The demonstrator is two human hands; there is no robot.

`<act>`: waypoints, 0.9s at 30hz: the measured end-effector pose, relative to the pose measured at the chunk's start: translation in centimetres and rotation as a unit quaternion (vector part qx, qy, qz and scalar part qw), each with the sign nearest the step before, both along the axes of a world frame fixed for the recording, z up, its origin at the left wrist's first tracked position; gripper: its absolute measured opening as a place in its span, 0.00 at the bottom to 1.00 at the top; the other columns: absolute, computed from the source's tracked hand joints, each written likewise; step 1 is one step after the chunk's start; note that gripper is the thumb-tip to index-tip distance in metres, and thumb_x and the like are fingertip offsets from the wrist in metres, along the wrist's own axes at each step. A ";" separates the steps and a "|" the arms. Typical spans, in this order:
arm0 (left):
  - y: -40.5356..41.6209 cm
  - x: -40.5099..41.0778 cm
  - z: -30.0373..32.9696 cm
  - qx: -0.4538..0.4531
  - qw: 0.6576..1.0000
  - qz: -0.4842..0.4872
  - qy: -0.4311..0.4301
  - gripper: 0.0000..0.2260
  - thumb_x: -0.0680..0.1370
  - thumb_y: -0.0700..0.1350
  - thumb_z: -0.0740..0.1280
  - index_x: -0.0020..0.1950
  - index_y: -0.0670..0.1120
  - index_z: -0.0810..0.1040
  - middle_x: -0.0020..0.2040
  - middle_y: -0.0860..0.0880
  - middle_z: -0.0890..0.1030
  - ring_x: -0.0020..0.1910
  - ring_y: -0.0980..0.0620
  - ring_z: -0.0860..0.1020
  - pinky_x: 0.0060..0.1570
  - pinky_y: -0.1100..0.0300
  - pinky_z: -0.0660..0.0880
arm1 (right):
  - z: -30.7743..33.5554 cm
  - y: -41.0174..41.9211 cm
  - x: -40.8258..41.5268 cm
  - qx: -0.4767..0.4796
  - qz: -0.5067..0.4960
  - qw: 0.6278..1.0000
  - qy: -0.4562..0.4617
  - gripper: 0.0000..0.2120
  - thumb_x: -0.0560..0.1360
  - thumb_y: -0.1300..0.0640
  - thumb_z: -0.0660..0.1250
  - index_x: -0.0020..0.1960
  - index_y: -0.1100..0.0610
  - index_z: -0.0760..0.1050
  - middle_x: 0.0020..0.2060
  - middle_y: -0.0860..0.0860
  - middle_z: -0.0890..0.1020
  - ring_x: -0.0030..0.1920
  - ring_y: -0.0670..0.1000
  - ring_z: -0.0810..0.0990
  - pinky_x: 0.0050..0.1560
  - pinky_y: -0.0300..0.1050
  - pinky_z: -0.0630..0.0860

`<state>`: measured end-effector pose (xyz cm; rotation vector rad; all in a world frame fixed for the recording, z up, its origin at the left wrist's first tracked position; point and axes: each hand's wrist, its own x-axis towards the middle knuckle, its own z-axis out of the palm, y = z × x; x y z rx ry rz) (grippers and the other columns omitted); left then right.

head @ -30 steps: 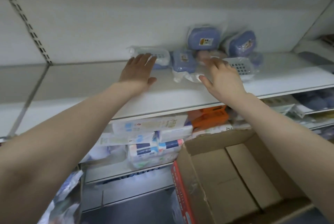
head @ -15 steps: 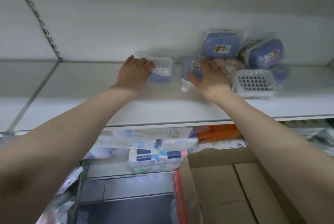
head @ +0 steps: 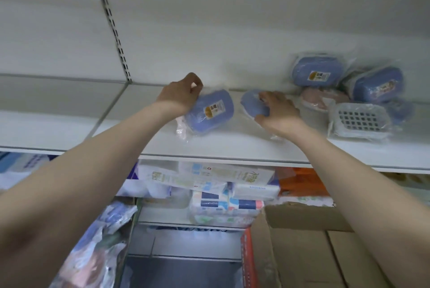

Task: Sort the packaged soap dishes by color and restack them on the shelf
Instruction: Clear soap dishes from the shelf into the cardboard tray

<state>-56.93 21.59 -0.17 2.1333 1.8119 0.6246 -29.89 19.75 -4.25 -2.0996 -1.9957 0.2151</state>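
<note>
A blue soap dish (head: 209,110) in clear wrap lies tilted on the white shelf (head: 144,138), its label facing up. The left hand (head: 180,95) grips its upper left end, fingers (head: 196,83) closed on the wrap at the top. Just to its right, apart from it, a second blue dish (head: 252,104) sits on the shelf under the right hand (head: 275,109), whose fingers curl over it and clamp it from above.

Further right is a loose pile against the back wall: a blue dish (head: 316,74) on top with a label, another blue one (head: 378,84) leaning beside it, a pink dish (head: 322,99) below them, and a white dish (head: 359,120) with a grid of holes in front. A further blue piece (head: 401,109) shows behind the white one.

Below the shelf are stacked tissue packs (head: 223,185) and an orange pack (head: 300,181). An open cardboard box (head: 302,252) stands at lower right, and plastic bags (head: 97,241) at lower left.
</note>
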 end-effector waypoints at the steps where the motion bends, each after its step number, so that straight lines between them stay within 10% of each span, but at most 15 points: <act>1: 0.3 -0.1 -0.1 0.028 0.999 0.035 0.022 0.12 0.82 0.53 0.52 0.59 0.52 0.71 0.51 0.42 0.80 0.47 0.39 0.77 0.42 0.54 0.67 | 0.2 -0.3 -0.2 -0.008 0.015 1.000 -0.016 0.31 0.72 0.41 0.63 0.73 0.46 0.61 0.71 0.52 0.66 0.67 0.62 0.69 0.63 0.56 0.70; 13: -2.3 -1.2 -5.2 0.104 0.984 -0.041 0.135 0.41 0.62 0.70 0.55 0.69 0.49 0.72 0.61 0.43 0.76 0.55 0.39 0.77 0.53 0.48 0.74 | -1.9 -2.0 -3.4 0.107 -0.063 0.990 -0.061 0.31 0.72 0.38 0.66 0.69 0.53 0.66 0.56 0.62 0.75 0.54 0.64 0.75 0.51 0.55 0.73; 27: -13.9 -22.1 -7.0 0.186 0.982 -0.008 0.010 0.33 0.69 0.61 0.69 0.71 0.49 0.69 0.63 0.45 0.73 0.58 0.41 0.73 0.59 0.49 0.70 | -2.2 -9.6 -22.8 0.219 0.059 0.967 0.116 0.35 0.68 0.37 0.67 0.71 0.50 0.66 0.59 0.56 0.75 0.58 0.60 0.74 0.58 0.54 0.72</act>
